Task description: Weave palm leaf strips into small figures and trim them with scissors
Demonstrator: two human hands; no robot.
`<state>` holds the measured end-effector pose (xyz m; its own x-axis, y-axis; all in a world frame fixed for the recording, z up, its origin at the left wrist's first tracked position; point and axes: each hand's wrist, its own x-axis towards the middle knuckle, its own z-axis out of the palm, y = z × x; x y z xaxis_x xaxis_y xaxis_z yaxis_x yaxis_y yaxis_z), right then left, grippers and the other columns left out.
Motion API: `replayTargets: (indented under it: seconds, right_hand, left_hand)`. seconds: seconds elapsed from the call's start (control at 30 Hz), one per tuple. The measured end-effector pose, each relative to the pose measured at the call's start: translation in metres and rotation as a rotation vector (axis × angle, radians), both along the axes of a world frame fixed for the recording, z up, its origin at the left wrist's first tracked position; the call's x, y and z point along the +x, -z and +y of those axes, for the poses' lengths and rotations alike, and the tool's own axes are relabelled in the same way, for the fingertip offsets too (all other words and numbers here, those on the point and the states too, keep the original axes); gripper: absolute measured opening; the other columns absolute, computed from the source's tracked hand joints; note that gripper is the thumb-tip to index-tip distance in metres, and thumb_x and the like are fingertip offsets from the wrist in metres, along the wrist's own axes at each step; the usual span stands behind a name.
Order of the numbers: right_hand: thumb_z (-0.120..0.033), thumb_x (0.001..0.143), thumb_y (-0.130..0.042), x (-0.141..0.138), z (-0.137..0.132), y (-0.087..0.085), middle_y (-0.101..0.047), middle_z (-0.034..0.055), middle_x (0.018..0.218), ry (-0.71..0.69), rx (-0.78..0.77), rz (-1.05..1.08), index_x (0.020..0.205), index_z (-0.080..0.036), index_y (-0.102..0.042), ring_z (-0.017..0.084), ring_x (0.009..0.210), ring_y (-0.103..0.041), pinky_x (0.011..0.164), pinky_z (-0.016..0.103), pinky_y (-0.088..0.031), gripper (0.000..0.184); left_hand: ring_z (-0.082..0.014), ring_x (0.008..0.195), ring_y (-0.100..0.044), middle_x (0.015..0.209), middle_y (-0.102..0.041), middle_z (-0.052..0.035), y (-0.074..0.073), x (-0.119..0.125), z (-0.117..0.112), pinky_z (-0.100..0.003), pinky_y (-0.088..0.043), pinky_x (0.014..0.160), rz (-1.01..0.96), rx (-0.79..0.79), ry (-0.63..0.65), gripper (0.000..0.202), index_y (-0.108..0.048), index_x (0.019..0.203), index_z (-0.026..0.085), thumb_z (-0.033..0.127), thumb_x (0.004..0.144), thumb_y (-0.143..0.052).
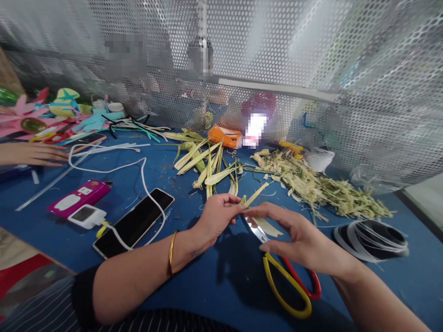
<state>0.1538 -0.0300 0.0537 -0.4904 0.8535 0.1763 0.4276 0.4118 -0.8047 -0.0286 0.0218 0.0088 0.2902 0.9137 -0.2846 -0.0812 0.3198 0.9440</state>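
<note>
Yellow-and-red-handled scissors lie under the right hand, whose thumb stands apart from its fingers, the index reaching the pale leaf strip. The left hand pinches that thin, fibrous strip. Left of the left hand, a white cable crosses a glossy phone near a purple power bank; right of the right hand sits a round black spool wound with translucent line. Beyond both hands lie long, flat leaves, curly dry shreds, a soft orange packet and a perforated metal screen.
</note>
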Motion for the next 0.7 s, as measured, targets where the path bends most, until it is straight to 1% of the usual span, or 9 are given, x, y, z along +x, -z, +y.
replayTargets:
  seconds: [0.07,0.1,0.17,0.23,0.3,0.37,0.47,0.6,0.7]
  right_hand:
    - [-0.028,0.09,-0.059,-0.003,0.003,0.009,-0.071,0.0053,0.099,0.113,0.075,0.056,0.105,-0.024,-0.07,0.019,0.092,-0.066,0.083,0.032,-0.054,0.019]
    - [-0.028,0.092,-0.056,-0.004,0.004,0.014,-0.071,0.0049,0.093,0.201,0.129,0.094,0.097,-0.024,-0.072,0.018,0.088,-0.066,0.08,0.031,-0.054,0.017]
    - [-0.029,0.092,-0.056,-0.008,0.007,0.021,-0.07,0.0049,0.09,0.353,0.197,0.167,0.084,-0.023,-0.073,0.019,0.087,-0.065,0.078,0.031,-0.052,0.019]
    - [-0.031,0.089,-0.059,-0.011,0.008,0.024,-0.069,0.0046,0.085,0.462,0.155,0.254,0.081,-0.022,-0.071,0.018,0.082,-0.064,0.075,0.03,-0.052,0.017]
    - [-0.033,0.087,-0.06,-0.014,0.008,0.024,-0.067,0.0027,0.075,0.539,0.039,0.361,0.082,-0.02,-0.067,0.016,0.069,-0.061,0.066,0.028,-0.051,0.016]
    - [-0.037,0.085,-0.061,-0.015,0.008,0.024,-0.063,-0.0003,0.064,0.582,-0.072,0.424,0.081,-0.019,-0.063,0.013,0.056,-0.055,0.058,0.026,-0.048,0.018]
    - [-0.041,0.082,-0.063,-0.014,0.009,0.026,-0.057,-0.0019,0.06,0.591,-0.162,0.349,0.074,-0.019,-0.061,0.011,0.052,-0.049,0.051,0.024,-0.041,0.024]
    - [-0.039,0.082,-0.06,-0.013,0.009,0.033,-0.055,-0.0024,0.058,0.596,-0.17,0.155,0.068,-0.018,-0.061,0.011,0.053,-0.045,0.051,0.024,-0.036,0.025]
    - [-0.038,0.082,-0.058,-0.013,0.008,0.037,-0.056,-0.002,0.058,0.59,-0.164,0.053,0.068,-0.018,-0.062,0.012,0.055,-0.044,0.051,0.024,-0.035,0.024]
  left_hand:
    - [-0.005,0.041,-0.045,0.058,-0.064,0.0016,-0.001,0.0,-0.001,-0.017,-0.034,0.044,0.013,-0.001,0.033,0.019,-0.059,0.086,0.014,0.017,0.071,-0.071]
    - [-0.0049,0.041,-0.045,0.058,-0.065,0.0011,-0.002,0.0,-0.001,-0.017,-0.034,0.044,0.02,-0.004,0.048,0.02,-0.059,0.086,0.014,0.015,0.07,-0.07]
    - [-0.0049,0.04,-0.045,0.059,-0.067,0.0,-0.003,0.001,-0.002,-0.017,-0.034,0.044,0.026,-0.011,0.07,0.019,-0.057,0.086,0.015,0.013,0.07,-0.068]
    - [-0.0052,0.041,-0.045,0.059,-0.067,-0.0003,-0.004,0.001,-0.003,-0.017,-0.035,0.044,0.024,-0.017,0.083,0.018,-0.056,0.085,0.015,0.013,0.07,-0.067]
    - [-0.0054,0.041,-0.045,0.058,-0.066,-0.0001,-0.004,0.002,-0.003,-0.017,-0.035,0.044,0.023,-0.017,0.09,0.018,-0.056,0.085,0.015,0.011,0.07,-0.067]
    - [-0.0053,0.041,-0.045,0.058,-0.066,0.0,-0.003,0.002,-0.003,-0.017,-0.035,0.044,0.025,-0.014,0.091,0.019,-0.056,0.085,0.015,0.01,0.07,-0.066]
    - [-0.0051,0.041,-0.045,0.058,-0.066,0.0005,-0.002,0.003,-0.003,-0.017,-0.034,0.044,0.025,-0.003,0.094,0.02,-0.056,0.086,0.015,0.007,0.069,-0.065]
    - [-0.0047,0.041,-0.043,0.057,-0.065,0.002,-0.003,0.002,-0.004,-0.017,-0.034,0.044,0.036,0.002,0.109,0.021,-0.055,0.085,0.016,0.007,0.069,-0.065]
    - [-0.0048,0.04,-0.043,0.057,-0.065,0.0024,-0.004,0.002,-0.005,-0.017,-0.034,0.044,0.043,-0.006,0.121,0.021,-0.055,0.084,0.016,0.007,0.069,-0.066]
